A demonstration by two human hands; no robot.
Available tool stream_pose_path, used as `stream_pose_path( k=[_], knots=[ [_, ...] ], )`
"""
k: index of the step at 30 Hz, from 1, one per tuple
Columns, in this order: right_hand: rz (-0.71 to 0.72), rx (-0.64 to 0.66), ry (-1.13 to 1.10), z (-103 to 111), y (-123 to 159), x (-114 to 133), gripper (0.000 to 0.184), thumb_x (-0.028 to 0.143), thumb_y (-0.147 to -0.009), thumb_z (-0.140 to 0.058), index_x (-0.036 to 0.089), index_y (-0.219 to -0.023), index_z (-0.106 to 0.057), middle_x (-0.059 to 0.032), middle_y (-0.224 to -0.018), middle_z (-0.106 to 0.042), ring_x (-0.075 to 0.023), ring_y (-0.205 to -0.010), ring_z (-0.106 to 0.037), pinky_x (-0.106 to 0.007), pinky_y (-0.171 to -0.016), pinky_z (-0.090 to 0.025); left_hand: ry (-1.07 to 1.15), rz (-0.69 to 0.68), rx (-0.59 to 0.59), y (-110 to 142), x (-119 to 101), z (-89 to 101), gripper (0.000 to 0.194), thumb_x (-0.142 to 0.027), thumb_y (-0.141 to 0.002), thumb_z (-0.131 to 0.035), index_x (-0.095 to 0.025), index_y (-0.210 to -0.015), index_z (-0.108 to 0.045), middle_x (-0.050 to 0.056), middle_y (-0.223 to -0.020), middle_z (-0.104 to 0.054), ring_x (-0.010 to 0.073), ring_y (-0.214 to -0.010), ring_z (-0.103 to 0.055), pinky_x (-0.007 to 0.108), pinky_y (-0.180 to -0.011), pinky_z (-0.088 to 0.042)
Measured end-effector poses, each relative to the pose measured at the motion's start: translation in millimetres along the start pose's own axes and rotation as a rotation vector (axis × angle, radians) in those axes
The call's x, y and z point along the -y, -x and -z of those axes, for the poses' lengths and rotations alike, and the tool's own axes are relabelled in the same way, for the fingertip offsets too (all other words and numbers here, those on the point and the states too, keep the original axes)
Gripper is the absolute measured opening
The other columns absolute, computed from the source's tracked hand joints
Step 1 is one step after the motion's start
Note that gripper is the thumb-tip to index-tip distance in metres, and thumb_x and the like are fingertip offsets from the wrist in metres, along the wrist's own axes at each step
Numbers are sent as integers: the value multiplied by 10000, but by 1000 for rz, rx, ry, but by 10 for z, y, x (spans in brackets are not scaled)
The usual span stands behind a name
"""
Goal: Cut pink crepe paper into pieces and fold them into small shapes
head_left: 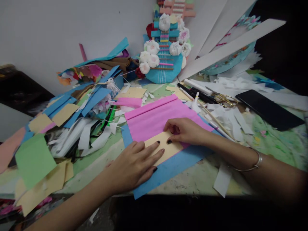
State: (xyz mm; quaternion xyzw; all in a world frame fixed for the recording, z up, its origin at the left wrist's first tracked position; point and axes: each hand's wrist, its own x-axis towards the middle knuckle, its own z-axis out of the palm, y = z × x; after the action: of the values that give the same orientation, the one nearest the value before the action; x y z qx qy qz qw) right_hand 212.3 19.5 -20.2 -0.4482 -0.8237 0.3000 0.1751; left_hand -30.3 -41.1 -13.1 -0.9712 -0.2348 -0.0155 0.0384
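A cream paper piece (166, 149) lies on a sheet of pink crepe paper (156, 120), whose far edge carries a folded band. Beneath both, a blue sheet (173, 166) sticks out toward the table's front edge. My left hand (131, 163) rests palm down, fingers stretched over the cream piece and the blue sheet. With fingers curled in a pinch, my right hand (184, 131) is at the cream piece's upper edge; its thumb touches the cream paper. How much paper is between those fingertips is partly hidden.
Paper scraps (96, 134) crowd the left side. A blue paper guitar (166, 64) with white paper flowers (151, 61) stands against the wall. To the right lie black markers (197, 93), gold-handled scissors (225, 99), a thin stick (216, 120) and a black phone (268, 109).
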Motion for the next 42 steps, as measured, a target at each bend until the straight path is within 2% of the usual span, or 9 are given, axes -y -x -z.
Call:
stream_pose_path(
  k=[7, 16, 21, 24, 31, 35, 38, 40, 42],
  knots=[
    [-16, -3, -32, -3, -7, -11, 310, 285, -678, -740, 168, -941, -624, 3, -750, -584, -121, -650, -503, -245, -579, -336, 1, 12, -78, 22, -11, -54, 436, -249, -909, -441, -197, -1342, -449, 111, -1347, -506, 246, -921, -519, 428, -805, -431],
    [-16, 3, -2, -4, -14, 10, 289, 270, -687, -733, 176, -935, -620, 0, -764, -597, -125, -657, -510, -240, -571, -334, 5, 28, -93, 13, -33, -43, 435, -237, -903, -451, -201, -1336, -459, 115, -1334, -521, 244, -909, -544, 432, -803, -449],
    [-6, 2, -4, -6, -7, 4, 283, 283, -693, -726, 183, -935, -620, -1, -758, -594, -129, -664, -515, -242, -595, -354, -75, 193, -91, 38, -308, -97, 438, -171, -901, -429, -142, -1337, -451, 163, -1357, -493, 304, -1075, -552, 464, -863, -468],
    [-14, 5, -23, -10, -7, -11, 292, 316, -697, -722, 190, -938, -615, 7, -740, -582, -130, -659, -517, -242, -602, -371, -112, 313, -172, 47, -521, -187, 430, -107, -901, -370, -96, -1320, -465, 193, -1288, -547, 358, -1188, -494, 461, -858, -495],
    [-11, 31, -25, -19, -14, -42, 309, 381, -710, -698, 190, -935, -608, 24, -699, -550, -116, -611, -489, -233, -564, -364, -83, 445, -233, 48, -649, -269, 398, -115, -917, -388, -136, -1303, -484, 172, -1310, -537, 336, -1234, -469, 458, -913, -489],
    [-22, 34, -45, -18, -16, -31, 294, 360, -709, -700, 185, -928, -608, 23, -691, -546, -111, -602, -478, -229, -557, -359, -71, 426, -120, 48, -586, -151, 433, -113, -896, -424, -147, -1327, -453, 148, -1331, -521, 328, -1214, -489, 439, -916, -490],
    [-22, 35, -59, -9, -18, -15, 287, 329, -707, -702, 180, -931, -604, 18, -708, -547, -116, -621, -484, -235, -571, -360, -107, 328, -14, 2, -508, -7, 510, -127, -874, -442, -114, -1380, -376, 158, -1296, -533, 337, -1156, -526, 403, -839, -522],
    [-31, 47, -59, 1, -23, -5, 292, 307, -704, -701, 174, -943, -599, 15, -725, -546, -119, -634, -491, -238, -574, -356, -178, 227, 29, -63, -432, 84, 533, -158, -879, -436, -71, -1396, -336, 183, -1208, -566, 322, -1023, -593, 371, -715, -537],
    [-47, 55, -58, 12, -35, 2, 313, 296, -692, -708, 170, -954, -594, 19, -726, -540, -120, -639, -494, -237, -567, -351, -249, 122, 47, -154, -333, 145, 484, -228, -912, -404, -29, -1353, -386, 178, -1068, -601, 273, -808, -630, 348, -580, -509]
  ],
)
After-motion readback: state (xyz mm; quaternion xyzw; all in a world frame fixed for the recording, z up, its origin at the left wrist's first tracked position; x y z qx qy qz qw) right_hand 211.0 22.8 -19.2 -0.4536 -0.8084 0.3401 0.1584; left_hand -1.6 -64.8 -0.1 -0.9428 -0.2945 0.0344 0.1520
